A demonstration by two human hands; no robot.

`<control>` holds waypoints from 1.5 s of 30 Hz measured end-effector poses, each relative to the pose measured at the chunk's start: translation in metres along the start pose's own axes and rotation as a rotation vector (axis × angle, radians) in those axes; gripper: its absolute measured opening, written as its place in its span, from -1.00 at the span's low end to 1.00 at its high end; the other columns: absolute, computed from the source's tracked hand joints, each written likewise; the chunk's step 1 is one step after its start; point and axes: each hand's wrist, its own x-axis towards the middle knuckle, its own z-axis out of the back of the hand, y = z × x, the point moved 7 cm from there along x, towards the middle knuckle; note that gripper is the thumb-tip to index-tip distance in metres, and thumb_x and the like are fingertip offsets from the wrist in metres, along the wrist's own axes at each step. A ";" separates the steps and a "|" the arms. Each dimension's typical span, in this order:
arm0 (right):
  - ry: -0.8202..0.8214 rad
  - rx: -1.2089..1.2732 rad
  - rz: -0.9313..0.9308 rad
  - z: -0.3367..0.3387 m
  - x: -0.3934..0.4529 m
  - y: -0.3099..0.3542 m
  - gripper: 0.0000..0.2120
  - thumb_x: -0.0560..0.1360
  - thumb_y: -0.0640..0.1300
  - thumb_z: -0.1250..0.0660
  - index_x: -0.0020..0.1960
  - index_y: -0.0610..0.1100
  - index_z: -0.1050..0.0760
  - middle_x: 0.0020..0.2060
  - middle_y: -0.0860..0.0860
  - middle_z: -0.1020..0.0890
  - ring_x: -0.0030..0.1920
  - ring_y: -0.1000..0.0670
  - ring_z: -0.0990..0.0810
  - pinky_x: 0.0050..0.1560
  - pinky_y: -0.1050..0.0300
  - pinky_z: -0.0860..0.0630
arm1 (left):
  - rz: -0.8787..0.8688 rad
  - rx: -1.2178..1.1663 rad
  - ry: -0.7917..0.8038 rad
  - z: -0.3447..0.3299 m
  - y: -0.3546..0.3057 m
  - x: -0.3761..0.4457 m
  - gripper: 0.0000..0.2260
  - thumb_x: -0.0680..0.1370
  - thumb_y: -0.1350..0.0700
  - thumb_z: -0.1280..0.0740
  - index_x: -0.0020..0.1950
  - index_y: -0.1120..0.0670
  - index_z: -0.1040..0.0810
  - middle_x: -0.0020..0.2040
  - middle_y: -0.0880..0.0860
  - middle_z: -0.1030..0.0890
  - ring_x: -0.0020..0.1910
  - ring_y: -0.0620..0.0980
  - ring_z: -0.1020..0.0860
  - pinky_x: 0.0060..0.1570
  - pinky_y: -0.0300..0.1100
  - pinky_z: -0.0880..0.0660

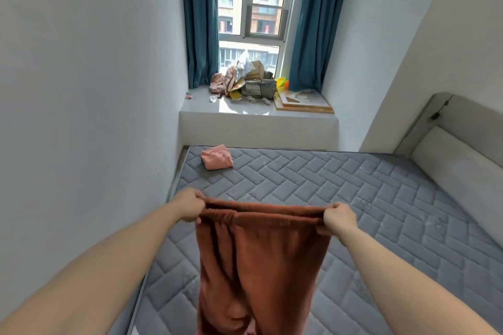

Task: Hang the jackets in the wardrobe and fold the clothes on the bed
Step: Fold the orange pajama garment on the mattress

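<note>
The rust-brown trousers (258,261) hang at 6 o'clock in the view, held up by the waistband over the near part of the bed (353,212), with the legs dropping straight down out of sight at the bottom edge. The left hand (187,208) grips the waistband's end at 9 o'clock of the garment, fingers curled round the cloth; the right hand (339,217) grips the other end at 3 o'clock in the same way, so the band is stretched nearly level between them. Beyond, at 11 o'clock on the grey quilted mattress, lies a folded pink garment (217,156), well apart from the trousers. The padded headboard (462,160) runs along the bed at 3 o'clock. At 12 o'clock a windowsill (245,109) carries a heap of bags and boxes (250,80), with teal curtains (200,22) to either side of the window.
</note>
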 end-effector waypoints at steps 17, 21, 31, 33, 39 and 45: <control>-0.516 0.277 1.153 0.266 -0.072 0.422 -0.64 0.44 -0.27 -0.09 0.11 0.02 -0.50 0.11 0.09 -0.57 0.10 0.06 -0.51 0.08 0.41 -0.35 | -0.876 -0.237 -0.827 0.345 -0.390 -0.122 -0.92 0.59 0.14 -0.30 0.06 -0.01 -0.48 0.02 0.03 -0.57 -0.03 0.00 -0.53 -0.16 -0.21 -0.43; -0.483 0.196 1.071 0.238 -0.047 0.362 -0.72 0.47 -0.25 -0.12 0.01 0.03 -0.51 0.01 0.02 -0.62 0.04 -0.03 -0.56 0.05 0.13 -0.43 | -0.839 -0.101 -0.711 0.288 -0.354 -0.108 -0.91 0.56 0.15 -0.32 0.05 0.05 -0.52 -0.02 0.00 -0.56 -0.09 -0.05 -0.52 -0.19 -0.22 -0.43; -0.034 -0.286 0.602 0.028 0.025 0.058 -0.78 0.49 -0.35 -0.25 -0.08 -0.05 -0.53 -0.12 -0.01 -0.63 -0.05 -0.09 -0.57 -0.06 0.08 -0.38 | -0.411 0.084 -0.163 0.008 -0.099 0.005 -0.89 0.51 0.13 -0.40 -0.19 0.03 -0.52 -0.14 0.02 -0.61 -0.06 0.11 -0.59 0.01 -0.03 -0.52; 0.053 -0.331 0.504 -0.014 0.024 -0.010 -0.77 0.46 -0.37 -0.26 -0.07 -0.07 -0.56 -0.09 -0.01 -0.66 -0.02 -0.09 -0.59 -0.05 0.11 -0.39 | -0.310 0.125 -0.069 -0.049 -0.037 0.016 -0.82 0.50 0.09 -0.42 -0.25 -0.04 -0.48 -0.18 -0.02 -0.58 -0.09 0.09 -0.58 -0.08 -0.06 -0.48; 0.355 -0.544 0.248 -0.122 0.017 -0.205 -0.84 0.46 -0.27 -0.27 -0.07 -0.05 -0.55 -0.05 0.01 -0.66 0.01 -0.08 -0.62 0.06 0.04 -0.52 | -0.071 0.256 0.237 -0.208 0.133 0.019 -0.82 0.44 -0.16 -0.35 -0.18 -0.08 -0.51 -0.12 -0.09 -0.51 -0.03 0.01 -0.58 -0.05 -0.14 -0.45; 0.555 -0.650 0.098 -0.190 -0.008 -0.364 -0.83 0.47 -0.21 -0.32 0.00 0.02 -0.51 0.09 0.05 -0.58 0.14 0.01 -0.58 0.14 0.18 -0.44 | 0.106 0.314 0.395 -0.347 0.273 -0.015 -0.84 0.51 -0.06 -0.37 0.02 -0.09 -0.45 0.17 -0.06 -0.37 0.06 -0.01 -0.55 0.15 -0.11 -0.46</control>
